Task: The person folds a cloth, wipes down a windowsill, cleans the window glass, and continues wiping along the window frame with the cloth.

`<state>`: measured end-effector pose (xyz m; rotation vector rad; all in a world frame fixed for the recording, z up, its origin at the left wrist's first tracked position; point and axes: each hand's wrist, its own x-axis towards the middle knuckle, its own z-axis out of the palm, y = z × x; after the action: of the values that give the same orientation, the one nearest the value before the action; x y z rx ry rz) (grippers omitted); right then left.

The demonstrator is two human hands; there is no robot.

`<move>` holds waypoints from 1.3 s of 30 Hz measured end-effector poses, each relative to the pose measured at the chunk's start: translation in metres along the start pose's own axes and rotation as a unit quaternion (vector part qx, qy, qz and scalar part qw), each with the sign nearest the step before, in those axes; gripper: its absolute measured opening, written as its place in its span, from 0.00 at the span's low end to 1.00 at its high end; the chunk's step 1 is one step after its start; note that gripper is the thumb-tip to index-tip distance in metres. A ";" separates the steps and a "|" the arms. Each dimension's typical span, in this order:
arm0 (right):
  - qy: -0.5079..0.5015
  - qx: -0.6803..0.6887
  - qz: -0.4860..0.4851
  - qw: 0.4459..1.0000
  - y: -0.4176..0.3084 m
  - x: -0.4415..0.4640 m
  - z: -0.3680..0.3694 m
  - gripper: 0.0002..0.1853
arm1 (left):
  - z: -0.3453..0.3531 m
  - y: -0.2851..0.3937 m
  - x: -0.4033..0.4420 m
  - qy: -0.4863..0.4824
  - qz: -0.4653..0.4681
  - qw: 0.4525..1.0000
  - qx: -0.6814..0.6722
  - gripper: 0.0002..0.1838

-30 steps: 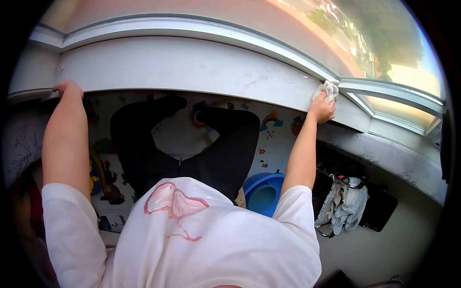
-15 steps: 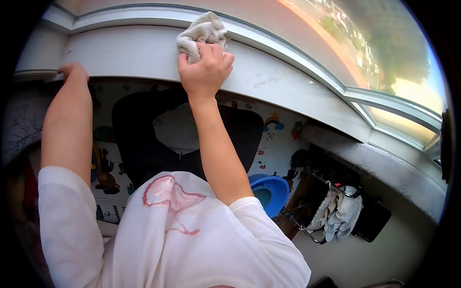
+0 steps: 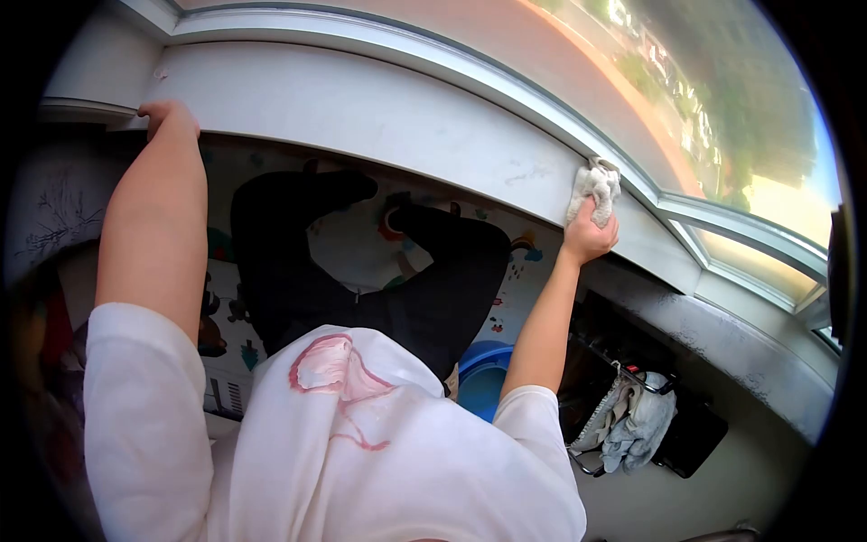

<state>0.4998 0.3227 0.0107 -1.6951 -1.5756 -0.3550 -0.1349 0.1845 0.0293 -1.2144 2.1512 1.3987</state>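
A crumpled light grey cloth [image 3: 596,187] lies against the right part of the white window sill [image 3: 361,108], close to the window frame. My right hand [image 3: 591,237] is closed on its lower end, with the arm stretched forward. At the far left, my left hand [image 3: 169,116] rests on the front edge of the sill; its fingers bend over the edge and are partly hidden, and no object shows in it. Faint grey marks [image 3: 533,172] show on the sill just left of the cloth.
Beyond the sill is a window frame [image 3: 433,52] with glass. Below, a blue basin [image 3: 483,379] stands right of my dark-trousered legs, on a patterned mat. A rack with hanging cloths [image 3: 639,420] is at the lower right, under a stained ledge [image 3: 741,348].
From the middle of the sill, my right hand has swept the cloth back to the right, near where it was a second ago. My left hand stays at the sill's edge while the view shifts.
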 end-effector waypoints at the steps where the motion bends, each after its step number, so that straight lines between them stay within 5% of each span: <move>1: 0.018 -0.059 0.049 0.997 0.032 0.007 0.002 0.22 | -0.001 0.000 -0.002 0.001 -0.003 1.000 -0.002 0.40; 3: 0.057 -0.091 0.118 0.987 0.031 0.015 0.005 0.25 | 0.006 0.000 0.010 0.006 -0.019 1.000 -0.010 0.40; 8: -0.044 -0.081 0.150 0.984 -0.077 -0.009 0.008 0.25 | -0.015 0.001 -0.034 0.019 -0.028 0.999 -0.032 0.40; 14: -0.113 0.117 -0.104 0.981 -0.263 -0.089 0.020 0.18 | -0.020 0.002 -0.038 0.022 0.017 0.998 -0.055 0.40; 19: -0.199 0.257 -0.155 0.933 -0.368 -0.130 0.015 0.20 | -0.023 0.005 -0.035 0.026 0.057 0.995 -0.076 0.40; 25: -0.188 0.312 -0.182 0.913 -0.327 -0.109 0.017 0.19 | -0.026 0.002 -0.039 0.021 0.056 0.995 -0.080 0.40; 30: -0.184 0.248 -0.084 0.947 -0.294 -0.092 0.019 0.17 | -0.025 0.003 -0.027 0.033 0.025 0.995 -0.086 0.40; 33: -0.176 0.281 -0.025 0.943 -0.312 -0.099 0.023 0.15 | -0.025 0.005 -0.035 0.031 0.022 0.995 -0.090 0.41; 37: -0.205 0.482 0.097 0.847 -0.363 -0.113 0.030 0.15 | -0.023 0.005 -0.031 0.034 0.027 0.996 -0.082 0.41; 39: -0.184 0.446 0.001 0.876 -0.387 -0.123 0.034 0.18 | -0.024 0.005 -0.030 0.040 0.027 0.995 -0.082 0.41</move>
<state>0.1044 0.2302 0.0407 -1.0453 -1.6188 0.6635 -0.1167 0.1795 0.0623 -1.2999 2.1724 1.6034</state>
